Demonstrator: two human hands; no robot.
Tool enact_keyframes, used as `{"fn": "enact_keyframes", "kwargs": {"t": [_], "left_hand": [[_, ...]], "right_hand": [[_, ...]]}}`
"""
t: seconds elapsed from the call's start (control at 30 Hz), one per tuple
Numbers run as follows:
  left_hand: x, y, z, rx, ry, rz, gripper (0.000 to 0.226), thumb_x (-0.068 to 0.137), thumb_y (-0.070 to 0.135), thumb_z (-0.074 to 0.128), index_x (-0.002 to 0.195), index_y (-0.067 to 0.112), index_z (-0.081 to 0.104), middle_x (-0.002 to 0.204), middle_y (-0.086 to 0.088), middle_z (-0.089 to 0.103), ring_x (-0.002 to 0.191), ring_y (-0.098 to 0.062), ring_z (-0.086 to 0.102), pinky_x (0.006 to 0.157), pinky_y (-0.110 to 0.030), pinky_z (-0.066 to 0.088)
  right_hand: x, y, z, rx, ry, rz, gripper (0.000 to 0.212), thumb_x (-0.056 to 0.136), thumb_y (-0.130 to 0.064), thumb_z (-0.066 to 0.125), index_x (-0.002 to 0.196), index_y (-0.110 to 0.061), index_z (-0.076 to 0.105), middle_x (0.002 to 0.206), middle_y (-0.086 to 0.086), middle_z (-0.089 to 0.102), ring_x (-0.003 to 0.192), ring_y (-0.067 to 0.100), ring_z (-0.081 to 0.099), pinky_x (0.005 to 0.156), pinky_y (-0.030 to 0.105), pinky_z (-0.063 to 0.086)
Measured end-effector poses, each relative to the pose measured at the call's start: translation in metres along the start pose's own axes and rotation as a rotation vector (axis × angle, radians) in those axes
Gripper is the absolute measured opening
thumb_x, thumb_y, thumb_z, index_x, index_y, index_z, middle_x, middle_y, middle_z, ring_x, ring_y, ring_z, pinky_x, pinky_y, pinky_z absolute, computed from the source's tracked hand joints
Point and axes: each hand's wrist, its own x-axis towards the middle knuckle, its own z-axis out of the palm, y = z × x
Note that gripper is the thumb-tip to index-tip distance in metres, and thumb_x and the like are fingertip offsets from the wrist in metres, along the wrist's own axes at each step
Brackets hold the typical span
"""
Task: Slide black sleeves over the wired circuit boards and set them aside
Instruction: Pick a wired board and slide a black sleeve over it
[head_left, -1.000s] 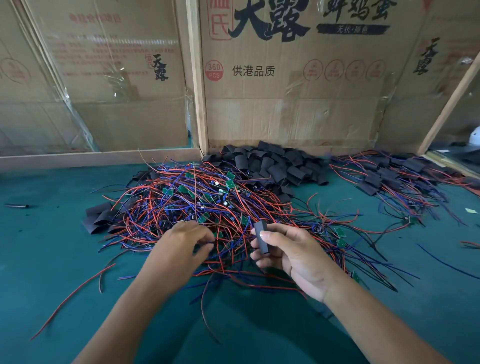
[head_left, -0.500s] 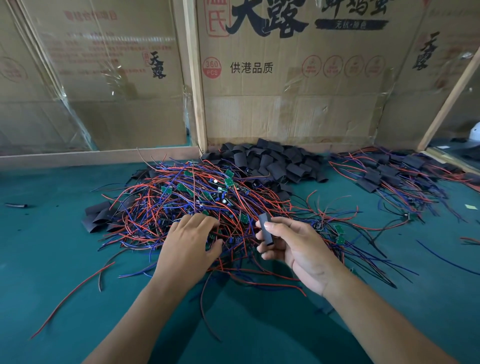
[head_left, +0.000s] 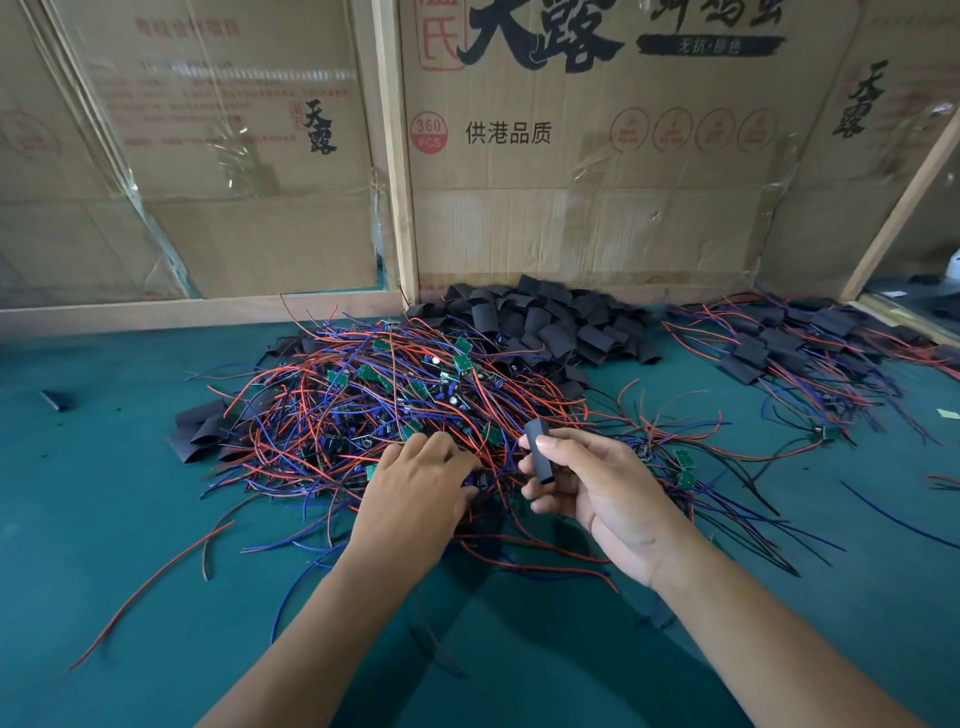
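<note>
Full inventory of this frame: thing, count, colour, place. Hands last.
wired circuit boards: many, tangled; green boards, red, blue and black wires; centre of table
loose sleeves: large pile, black, behind the tangle against the cardboard
flat sleeves: a few, black, left edge of the tangle
sleeved boards: pile, black with red and blue wires, far right
held sleeve: one, black, pinched in the right hand
table: one, teal
cardboard wall: brown, printed, behind the table
left hand: in the tangle, fingers curled; grip hidden
right hand: holds the sleeve above the wires
</note>
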Motion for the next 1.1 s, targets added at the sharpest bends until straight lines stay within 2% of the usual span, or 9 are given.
{"fn": "enact_keyframes", "kwargs": {"t": [0.17,0.3,0.4,0.5,0.7,0.8,0.9,0.97,1.1], "left_hand": [[0.0,0.001,-0.015,-0.098,0.022,-0.02,0.023,0.097,0.037,0.061,0.117,0.028,0.069,0.098,0.011,0.055,0.104,-0.019,0.056,0.089,-0.031,0.037],[-0.009,0.005,-0.037,-0.363,0.05,-0.207,0.015,0.095,0.037,0.065,0.109,0.033,0.071,0.056,0.013,0.055,0.061,-0.008,0.056,0.064,-0.029,0.045],[-0.021,0.013,-0.049,-0.495,0.016,-0.22,0.008,0.096,0.037,0.063,0.101,0.041,0.066,0.057,0.021,0.064,0.05,-0.001,0.056,0.057,-0.019,0.045],[-0.025,0.019,-0.061,-0.711,0.044,-0.224,0.009,0.095,0.034,0.065,0.096,0.043,0.063,0.067,0.016,0.072,0.037,-0.003,0.046,0.045,-0.014,0.041],[-0.025,0.022,-0.074,-1.059,0.196,-0.267,0.016,0.082,0.038,0.068,0.097,0.034,0.072,0.062,-0.006,0.07,0.036,-0.016,0.044,0.039,-0.017,0.036],[-0.023,0.023,-0.08,-1.212,0.292,-0.316,0.019,0.08,0.032,0.069,0.097,0.025,0.072,0.063,-0.011,0.071,0.037,-0.02,0.054,0.04,-0.019,0.043],[-0.022,0.021,-0.083,-1.343,0.303,-0.277,0.021,0.087,0.022,0.069,0.103,0.009,0.067,0.087,-0.013,0.078,0.067,-0.027,0.075,0.052,-0.026,0.056],[-0.022,0.017,-0.084,-1.483,0.248,-0.27,0.014,0.093,0.016,0.067,0.105,0.009,0.071,0.103,-0.017,0.076,0.088,-0.033,0.075,0.062,-0.029,0.059],[-0.02,0.015,-0.082,-1.516,0.28,-0.306,0.013,0.095,0.022,0.064,0.095,0.016,0.076,0.107,-0.016,0.074,0.093,-0.035,0.074,0.068,-0.028,0.059]], "right_hand": [[0.002,-0.003,-0.002,0.024,0.065,-0.06,0.015,0.095,-0.014,0.061,0.097,-0.004,0.072,0.084,0.013,0.067,0.065,0.023,0.064,0.054,0.026,0.054],[0.007,-0.01,-0.011,0.065,0.218,-0.142,0.021,0.097,-0.015,0.058,0.105,0.002,0.067,0.08,0.011,0.066,0.061,0.019,0.062,0.049,0.023,0.051],[0.009,-0.014,-0.019,0.102,0.348,-0.182,0.017,0.096,-0.016,0.06,0.1,-0.002,0.069,0.078,0.008,0.067,0.058,0.017,0.062,0.047,0.022,0.05],[0.01,-0.018,-0.022,0.115,0.399,-0.19,0.015,0.096,-0.018,0.061,0.093,-0.006,0.069,0.078,0.007,0.067,0.058,0.016,0.061,0.048,0.022,0.05],[0.009,-0.022,-0.023,0.112,0.422,-0.171,0.016,0.094,-0.022,0.062,0.083,-0.014,0.071,0.075,0.004,0.067,0.058,0.015,0.062,0.049,0.023,0.05],[0.007,-0.021,-0.021,0.118,0.407,-0.159,0.021,0.094,-0.02,0.063,0.077,-0.016,0.073,0.074,0.005,0.067,0.057,0.016,0.062,0.048,0.023,0.049],[0.007,-0.021,-0.02,0.133,0.389,-0.15,0.017,0.095,-0.019,0.062,0.082,-0.012,0.071,0.073,0.006,0.066,0.056,0.016,0.06,0.047,0.024,0.048],[0.007,-0.02,-0.021,0.116,0.367,-0.154,0.015,0.096,-0.02,0.062,0.089,-0.009,0.069,0.076,0.006,0.065,0.058,0.016,0.06,0.048,0.024,0.048],[0.009,-0.017,-0.021,0.076,0.351,-0.141,0.016,0.096,-0.02,0.06,0.093,-0.007,0.07,0.078,0.006,0.066,0.059,0.016,0.06,0.048,0.023,0.048]]}}
